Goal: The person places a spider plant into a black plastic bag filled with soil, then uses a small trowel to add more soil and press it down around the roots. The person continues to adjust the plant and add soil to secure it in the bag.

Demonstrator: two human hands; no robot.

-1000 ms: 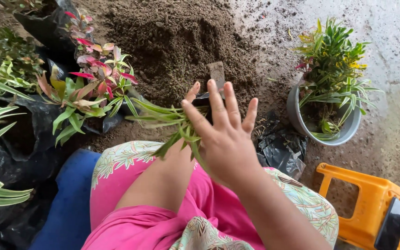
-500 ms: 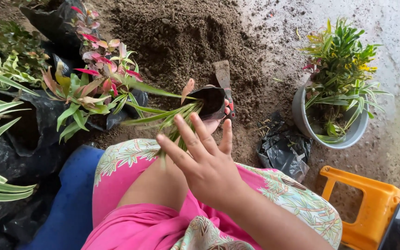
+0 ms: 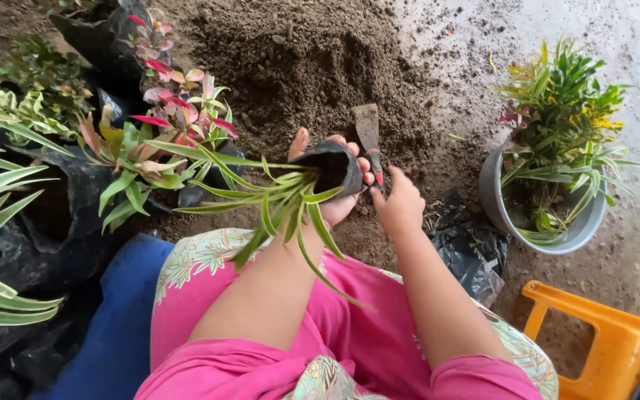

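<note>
A small black plant bag (image 3: 332, 167) is held in the left hand (image 3: 331, 194), the fingers curled round it from beneath with the thumb up along its near side, so the hand is closed about the bag. The bag is tipped on its side, its mouth turned toward the left of the view, and a young plant with long narrow green leaves (image 3: 279, 204) spills out of it over the left forearm and the pink skirt (image 3: 350, 318). The right hand (image 3: 398, 204) is closed in a loose fist at the red handle of a small trowel (image 3: 369, 133), just beside the bag; whether the handle is truly gripped or only touched cannot be told. The trowel's flat metal blade is stuck upright into the edge of a heap of dark soil (image 3: 305, 67) that lies directly behind both hands. To the left, plants with red, pink and green leaves (image 3: 164, 126) are stood in black bags. To the right, a grey pot (image 3: 535, 222) filled with green and yellow foliage is set on the ground, a crumpled black bag (image 3: 468, 252) is seen near it, and an orange plastic stool (image 3: 601, 348) is placed at the lower right corner.
</note>
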